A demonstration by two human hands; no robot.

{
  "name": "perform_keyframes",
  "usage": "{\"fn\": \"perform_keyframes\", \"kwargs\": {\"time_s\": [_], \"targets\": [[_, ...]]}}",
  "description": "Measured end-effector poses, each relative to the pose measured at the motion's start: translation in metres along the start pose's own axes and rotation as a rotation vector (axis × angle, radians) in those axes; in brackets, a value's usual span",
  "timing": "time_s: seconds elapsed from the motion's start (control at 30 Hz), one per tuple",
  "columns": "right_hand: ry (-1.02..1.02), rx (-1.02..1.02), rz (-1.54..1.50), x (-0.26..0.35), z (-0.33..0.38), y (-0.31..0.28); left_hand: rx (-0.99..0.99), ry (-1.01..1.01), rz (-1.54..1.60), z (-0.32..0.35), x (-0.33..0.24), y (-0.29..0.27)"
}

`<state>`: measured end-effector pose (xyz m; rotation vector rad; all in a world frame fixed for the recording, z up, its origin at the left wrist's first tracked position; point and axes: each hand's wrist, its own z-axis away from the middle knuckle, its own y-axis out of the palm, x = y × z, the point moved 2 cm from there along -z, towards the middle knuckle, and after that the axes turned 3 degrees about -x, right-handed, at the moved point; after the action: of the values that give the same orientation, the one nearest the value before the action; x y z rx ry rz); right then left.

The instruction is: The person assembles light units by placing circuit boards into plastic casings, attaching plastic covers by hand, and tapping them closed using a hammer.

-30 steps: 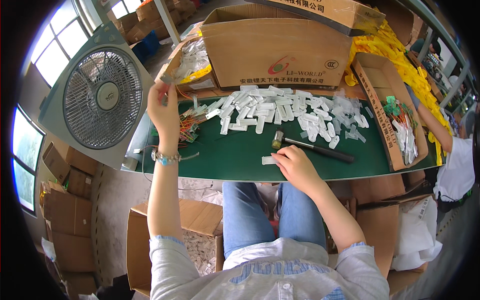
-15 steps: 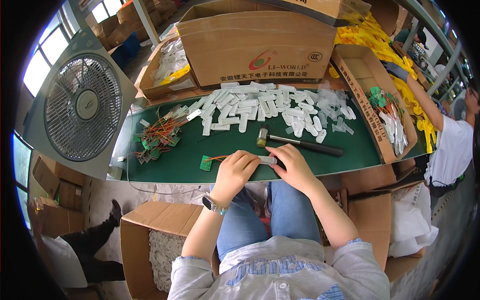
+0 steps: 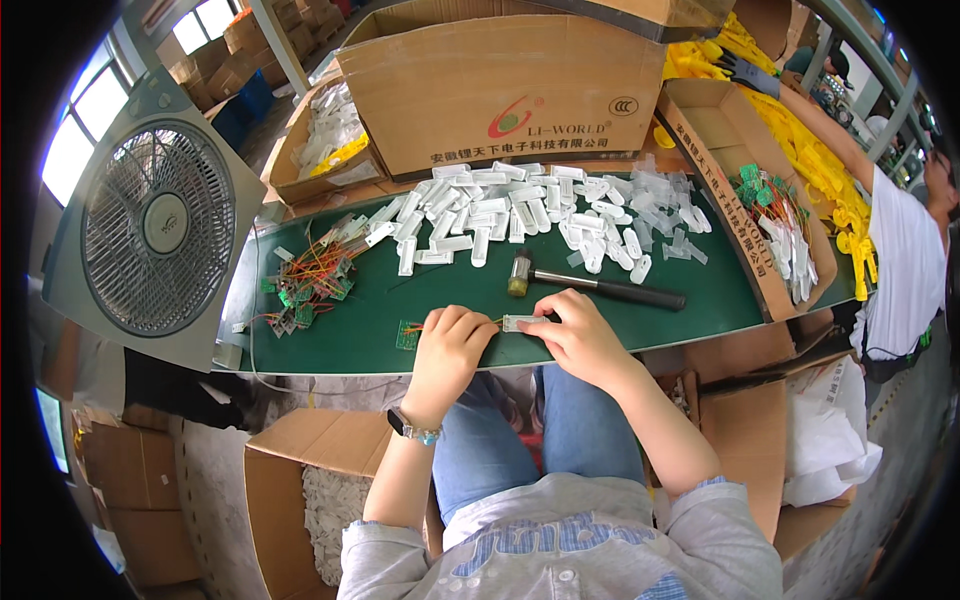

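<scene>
My left hand (image 3: 452,345) and my right hand (image 3: 578,335) meet at the near edge of the green table (image 3: 370,325). Between them lies a small white plastic case (image 3: 520,322), pinched by my right fingers. My left fingers hold thin wires that lead to a small green circuit board (image 3: 408,334) beside that hand. Just behind the hands lies a small hammer (image 3: 590,285) with a black handle. A heap of white plastic cases (image 3: 520,215) spreads over the far half of the table. A bundle of wired green boards (image 3: 310,280) sits at the left.
A large cardboard box (image 3: 500,85) stands behind the table, and an open box (image 3: 770,215) with green boards and white parts is at the right. A grey box fan (image 3: 155,225) stands at the left. Another person in a white shirt (image 3: 905,260) works at far right.
My left hand came down from the wired boards at the left and joined my right hand at the table's near edge. Both hands now stay on the white case and the wires.
</scene>
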<state>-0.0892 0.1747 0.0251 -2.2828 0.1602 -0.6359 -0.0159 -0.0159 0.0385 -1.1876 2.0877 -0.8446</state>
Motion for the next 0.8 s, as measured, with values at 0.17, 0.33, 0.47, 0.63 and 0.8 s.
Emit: {"fn": "perform_keyframes", "kwargs": {"time_s": [0.17, 0.33, 0.47, 0.63, 0.8], "targets": [[-0.007, 0.002, 0.016, 0.007, -0.006, 0.006, -0.034, -0.059, -0.125, -0.004, -0.002, 0.005], [-0.022, -0.003, -0.012, 0.008, -0.008, 0.011, -0.031, -0.035, -0.156, -0.003, -0.003, 0.002], [-0.008, 0.012, -0.026, 0.011, -0.007, 0.015, -0.035, -0.055, -0.216, -0.001, -0.008, -0.004], [0.040, 0.015, 0.002, 0.015, -0.007, 0.022, -0.037, -0.120, -0.270, 0.001, -0.014, -0.003], [0.078, 0.006, 0.045, 0.027, -0.006, 0.024, 0.015, -0.187, -0.300, 0.007, -0.018, -0.003]]}}
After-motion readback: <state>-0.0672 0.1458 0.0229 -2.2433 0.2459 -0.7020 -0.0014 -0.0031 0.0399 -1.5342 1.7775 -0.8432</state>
